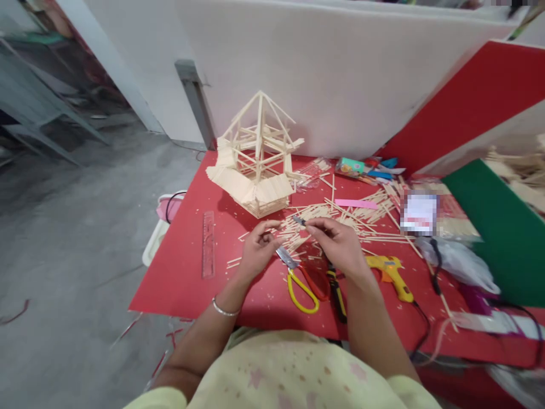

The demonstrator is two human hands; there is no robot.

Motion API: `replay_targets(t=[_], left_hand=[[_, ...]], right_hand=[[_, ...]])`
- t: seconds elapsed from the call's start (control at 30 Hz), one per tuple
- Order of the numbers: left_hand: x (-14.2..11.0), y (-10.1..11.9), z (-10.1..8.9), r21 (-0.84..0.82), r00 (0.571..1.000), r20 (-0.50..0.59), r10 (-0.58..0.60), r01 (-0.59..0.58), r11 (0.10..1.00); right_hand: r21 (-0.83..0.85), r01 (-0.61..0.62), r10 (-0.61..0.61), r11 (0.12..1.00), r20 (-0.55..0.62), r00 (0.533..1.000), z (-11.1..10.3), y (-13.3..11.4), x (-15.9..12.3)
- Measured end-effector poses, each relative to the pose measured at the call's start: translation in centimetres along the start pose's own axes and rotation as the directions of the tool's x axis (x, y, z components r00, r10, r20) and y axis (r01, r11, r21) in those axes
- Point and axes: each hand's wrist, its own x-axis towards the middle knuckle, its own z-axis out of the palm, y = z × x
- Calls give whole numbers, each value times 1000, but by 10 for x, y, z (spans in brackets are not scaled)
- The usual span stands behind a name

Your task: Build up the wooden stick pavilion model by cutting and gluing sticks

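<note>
My right hand (339,245) is closed in a pinch on a small grey-and-black piece (299,220), whose kind is too small to tell. To its left, my left hand (258,250) has its fingers curled in towards the thumb; whatever lies between the fingertips is hidden. Both are above a heap of thin wooden sticks (374,207). Scissors with yellow and red handles (303,307) lie just below, their blades close to my left thumb. A black-and-yellow handled tool (337,295) rests under my right wrist. Beyond my hands stands a wooden stick model (258,193) with a pointed open frame.
The red table top (170,284) also bears a clear ruler (208,244), a yellow glue gun (394,275) with its cord, a pink strip (355,203), and plastic bags (462,264). A green board (489,227) stands right; a white panel (319,74) closes the back.
</note>
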Motion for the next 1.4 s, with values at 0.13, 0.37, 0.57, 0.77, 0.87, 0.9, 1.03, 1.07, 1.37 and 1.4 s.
replay_targets(t=[0.13, 0.37, 0.57, 0.77, 0.87, 0.9, 1.03, 1.07, 1.37, 1.4], left_hand=[[1, 2, -6, -63, 995, 98, -27, 33, 997], [1, -1, -11, -36, 998, -59, -31, 29, 999], [2, 4, -11, -106, 995, -78, -69, 60, 993], [1, 7, -8, -51, 984, -178, -31, 22, 998], [1, 7, -8, -67, 984, -170, -51, 40, 997], [1, 6, -8, -92, 986, -146, -79, 66, 994], [1, 1, -10, -183, 990, -29, -136, 129, 975], [1, 1, -10, -186, 991, -20, -129, 123, 975], [2, 5, -8, -251, 985, -53, -163, 145, 957], [2, 4, -8, -246, 984, -46, -171, 155, 957]], right_hand=[[47, 89, -95, 995, 149, 984, 31, -9, 8], [109, 92, -115, 990, 226, 967, 49, -10, 12], [108, 158, -175, 982, 166, 971, 55, -4, 11], [-62, 309, -309, 949, 12, 951, 63, -8, 6], [-90, 317, -320, 944, -25, 947, 68, -4, 3], [-75, 304, -307, 950, -34, 951, 69, -2, 3], [34, 235, -232, 971, -67, 970, 70, 6, 3], [54, 225, -221, 973, -69, 973, 70, 8, 3], [155, 155, -147, 976, -62, 987, 70, 15, -1], [166, 144, -136, 976, -59, 989, 70, 16, -1]])
